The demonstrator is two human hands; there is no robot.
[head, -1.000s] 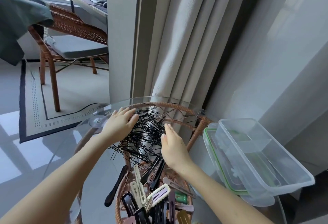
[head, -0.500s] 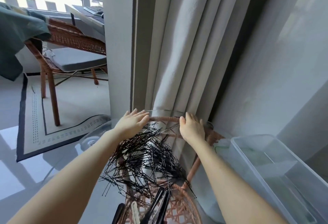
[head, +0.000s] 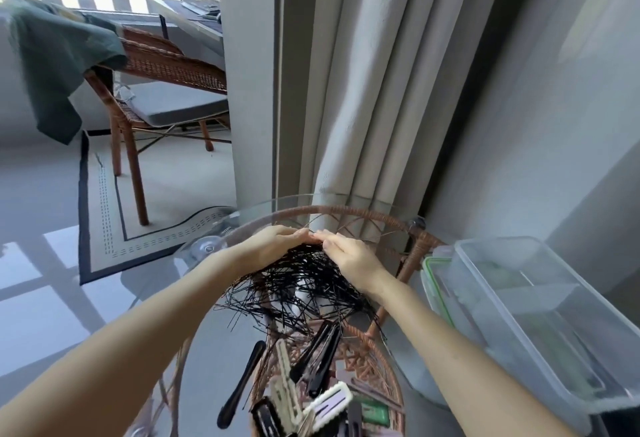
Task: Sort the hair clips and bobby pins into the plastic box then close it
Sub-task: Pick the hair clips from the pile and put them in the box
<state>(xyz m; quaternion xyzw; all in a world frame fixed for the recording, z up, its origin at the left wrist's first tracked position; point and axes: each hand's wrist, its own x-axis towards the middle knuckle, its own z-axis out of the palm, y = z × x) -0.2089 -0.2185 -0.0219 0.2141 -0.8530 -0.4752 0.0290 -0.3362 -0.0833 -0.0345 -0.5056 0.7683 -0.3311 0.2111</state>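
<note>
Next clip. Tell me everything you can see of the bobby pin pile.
The bobby pins are thin black pins, metal by the look, lying in a loose tangled heap on the round glass tabletop. The left hand and right hand rest on its far edge, fingertips meeting. Stray pins stick out at the near left. Its near edge reaches the larger hair clips. None show in the plastic box.

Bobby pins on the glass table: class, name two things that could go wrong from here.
The left hand and right hand cup only the far edge of the loose bobby pins; stragglers on the left could slide off the glass table. Pins dragged nearer may tangle with the hair clips.
</note>
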